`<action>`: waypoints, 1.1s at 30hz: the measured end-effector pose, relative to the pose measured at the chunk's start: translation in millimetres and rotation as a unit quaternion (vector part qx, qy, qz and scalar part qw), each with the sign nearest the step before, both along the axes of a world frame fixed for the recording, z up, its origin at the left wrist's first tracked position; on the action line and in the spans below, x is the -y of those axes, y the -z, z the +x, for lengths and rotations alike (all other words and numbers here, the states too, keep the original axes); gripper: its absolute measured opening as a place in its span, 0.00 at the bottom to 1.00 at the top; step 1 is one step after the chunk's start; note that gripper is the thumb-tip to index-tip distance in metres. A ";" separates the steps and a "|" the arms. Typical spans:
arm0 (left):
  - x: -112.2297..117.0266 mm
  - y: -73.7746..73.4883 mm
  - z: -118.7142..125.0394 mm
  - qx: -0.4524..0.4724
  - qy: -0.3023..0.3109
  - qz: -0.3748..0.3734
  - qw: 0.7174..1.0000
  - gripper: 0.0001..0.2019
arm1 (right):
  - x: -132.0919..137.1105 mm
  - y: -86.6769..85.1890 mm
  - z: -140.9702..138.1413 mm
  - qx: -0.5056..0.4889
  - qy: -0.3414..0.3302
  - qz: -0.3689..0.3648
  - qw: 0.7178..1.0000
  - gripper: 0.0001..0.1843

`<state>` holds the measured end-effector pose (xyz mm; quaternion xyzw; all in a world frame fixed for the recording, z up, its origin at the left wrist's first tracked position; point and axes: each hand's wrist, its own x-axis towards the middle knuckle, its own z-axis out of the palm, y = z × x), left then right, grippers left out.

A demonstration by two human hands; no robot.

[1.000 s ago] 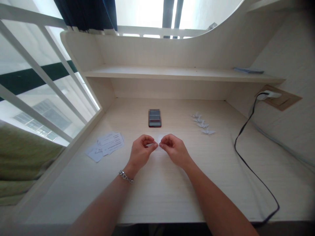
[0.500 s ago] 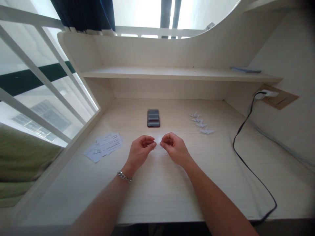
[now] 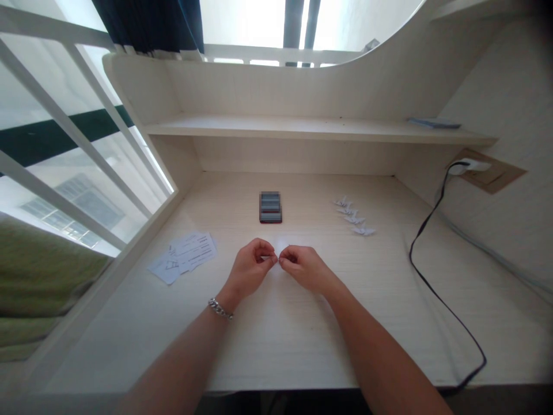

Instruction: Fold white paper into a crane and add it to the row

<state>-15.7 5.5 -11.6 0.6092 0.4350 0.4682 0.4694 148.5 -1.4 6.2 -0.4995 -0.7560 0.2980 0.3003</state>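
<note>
My left hand [image 3: 254,265] and my right hand [image 3: 306,267] meet over the middle of the desk, thumbs and fingers closed in a pinch. Between the fingertips is a small white piece of paper [image 3: 278,259], almost wholly hidden by the fingers, so its folds cannot be made out. A row of several small folded paper cranes [image 3: 354,219] lies to the right, beyond my right hand. Left of my left hand, sheets of printed paper [image 3: 192,252] overlap flat on the desk. A dark phone-like object [image 3: 271,207], its face blurred, lies just behind my hands.
The pale desk [image 3: 276,340] ends behind at a raised shelf [image 3: 276,127], where a thin flat bluish item [image 3: 434,123] lies. A black cable [image 3: 425,279] runs from a wall socket [image 3: 492,171] down the right side. White railings [image 3: 82,144] border the left.
My fingertips have come closer together, and the white paper between them is now more covered. My right hand's fingers have tilted flatter. The things on the desk have stayed put.
</note>
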 end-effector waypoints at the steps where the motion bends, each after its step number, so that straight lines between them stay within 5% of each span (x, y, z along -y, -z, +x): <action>1: -0.2 -0.2 -0.1 0.006 0.001 -0.006 1.000 0.08 | 0.0 -0.5 0.2 0.000 -0.002 -0.002 1.000 0.09; 24: -3.6 -3.7 -4.9 0.047 -0.036 -0.029 0.998 0.10 | -2.6 -5.3 19.5 0.009 0.012 -0.010 1.000 0.09; 28: -5.0 -3.1 -8.2 0.064 -0.058 -0.016 0.996 0.10 | -4.4 -3.9 22.7 -0.054 0.049 -0.013 0.997 0.09; 33: -2.5 -3.9 -2.4 0.069 -0.034 -0.033 0.996 0.11 | -1.1 0.5 8.2 -0.097 0.011 -0.018 0.995 0.10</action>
